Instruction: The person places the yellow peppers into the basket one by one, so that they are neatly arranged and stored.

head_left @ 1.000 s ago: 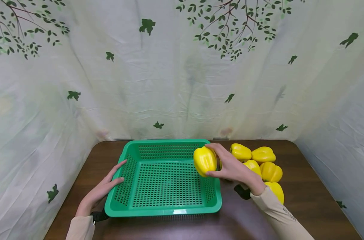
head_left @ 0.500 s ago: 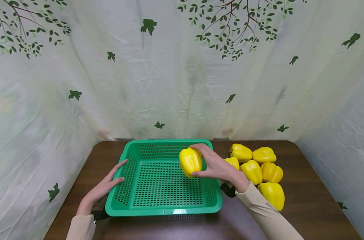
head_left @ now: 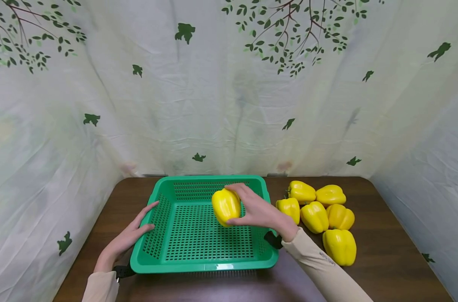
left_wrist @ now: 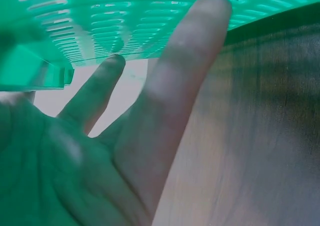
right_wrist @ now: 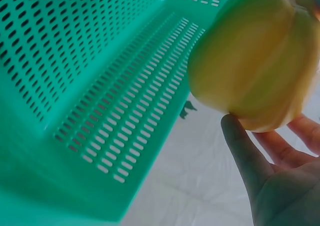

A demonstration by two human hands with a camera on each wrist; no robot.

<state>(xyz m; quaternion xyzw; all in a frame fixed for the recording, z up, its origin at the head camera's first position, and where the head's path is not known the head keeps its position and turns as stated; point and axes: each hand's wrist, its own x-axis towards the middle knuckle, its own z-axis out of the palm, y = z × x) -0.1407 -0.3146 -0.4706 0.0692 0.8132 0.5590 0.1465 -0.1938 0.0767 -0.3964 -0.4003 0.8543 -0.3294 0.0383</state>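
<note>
My right hand [head_left: 257, 209] pinches a yellow bell pepper [head_left: 226, 207] between thumb and fingers over the middle of a green plastic basket [head_left: 206, 266]. In the right wrist view the bell pepper [right_wrist: 255, 55] looks blurred, with the thumb and fingertips against its lower end and the basket wall [right_wrist: 30, 161] beside it. My left hand [head_left: 125, 239] rests on the basket's left rim, fingers extended. The left wrist view shows its straight fingers [left_wrist: 170, 80] reaching up to the slotted green wall.
Several more yellow bell peppers [head_left: 314, 217] lie in a group on the brown wooden table [head_left: 379, 251], right of the basket. A pale cloth [head_left: 213, 105] printed with leaves and branches hangs behind and on both sides.
My right hand has carried the bell pepper leftward from the basket's right edge to over its middle. Bell peppers behind the arm have come into sight. The left hand stays put.
</note>
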